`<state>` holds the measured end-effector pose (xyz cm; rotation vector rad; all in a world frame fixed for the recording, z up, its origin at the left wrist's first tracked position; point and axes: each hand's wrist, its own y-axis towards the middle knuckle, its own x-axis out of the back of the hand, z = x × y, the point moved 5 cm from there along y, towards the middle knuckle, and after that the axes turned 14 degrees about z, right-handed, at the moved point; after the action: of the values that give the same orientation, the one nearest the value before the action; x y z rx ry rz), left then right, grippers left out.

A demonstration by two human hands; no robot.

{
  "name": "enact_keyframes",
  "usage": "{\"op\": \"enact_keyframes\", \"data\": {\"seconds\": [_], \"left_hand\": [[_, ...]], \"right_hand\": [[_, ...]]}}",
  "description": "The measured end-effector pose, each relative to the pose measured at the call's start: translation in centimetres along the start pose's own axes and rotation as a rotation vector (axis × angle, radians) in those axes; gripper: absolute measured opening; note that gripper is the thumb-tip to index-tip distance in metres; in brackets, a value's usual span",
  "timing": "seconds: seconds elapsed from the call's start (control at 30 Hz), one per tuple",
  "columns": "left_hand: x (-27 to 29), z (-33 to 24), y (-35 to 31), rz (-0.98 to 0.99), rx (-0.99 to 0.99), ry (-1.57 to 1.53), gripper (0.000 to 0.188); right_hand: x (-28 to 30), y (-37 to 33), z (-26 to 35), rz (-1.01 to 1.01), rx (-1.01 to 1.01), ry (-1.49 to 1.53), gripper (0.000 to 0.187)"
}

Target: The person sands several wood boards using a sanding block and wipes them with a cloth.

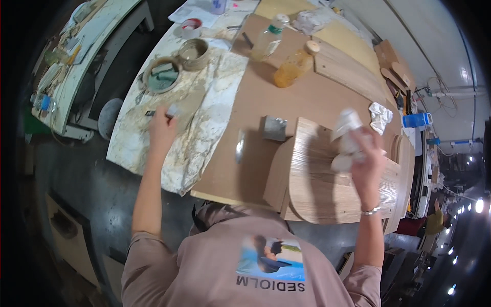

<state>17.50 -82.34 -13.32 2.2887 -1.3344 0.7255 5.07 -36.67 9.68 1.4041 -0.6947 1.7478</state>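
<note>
My left hand (162, 124) is closed over the stained white sheet (215, 97). From its fist show a dark end and a flat greyish blade, like a small putty knife (172, 110). A crumpled white cloth (348, 123) is gripped in my right hand (369, 158), both blurred by motion. That hand is over a wood-grain panel (314, 189) with a rounded corner, on the table's near right side; whether the cloth touches the panel I cannot tell. Left of the panel lies a small grey square pad (274, 128).
Beyond my left hand stand a bowl with green pieces (162, 75), a dirty round tub (194, 53) and a red-rimmed tape roll (191, 27). Two bottles, one clear (267, 41) and one with orange liquid (294, 67), stand farther back. Another crumpled cloth (380, 116) lies right.
</note>
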Motion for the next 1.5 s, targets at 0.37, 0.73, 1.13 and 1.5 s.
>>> {"op": "enact_keyframes", "data": {"seconds": [0.37,0.73,1.13,1.5], "left_hand": [[-6.7,-22.3,-2.6,0.512,-0.292,-0.674,0.035],[-12.8,-25.5,2.9,0.52,-0.467,-0.364,0.035],[-13.0,-26.2,4.6,0.534,-0.425,-0.429,0.03],[-8.6,-25.9,-2.3,0.722,-0.411,-0.283,0.036]], "right_hand": [[-4.9,-0.5,-6.4,-0.211,-0.133,-0.27,0.03],[-5.0,-0.8,-6.4,-0.271,-0.157,-0.225,0.027],[-4.7,-0.7,-6.6,-0.277,-0.146,-0.165,0.025],[-5.0,-1.1,-7.3,-0.254,-0.151,-0.178,0.027]]}}
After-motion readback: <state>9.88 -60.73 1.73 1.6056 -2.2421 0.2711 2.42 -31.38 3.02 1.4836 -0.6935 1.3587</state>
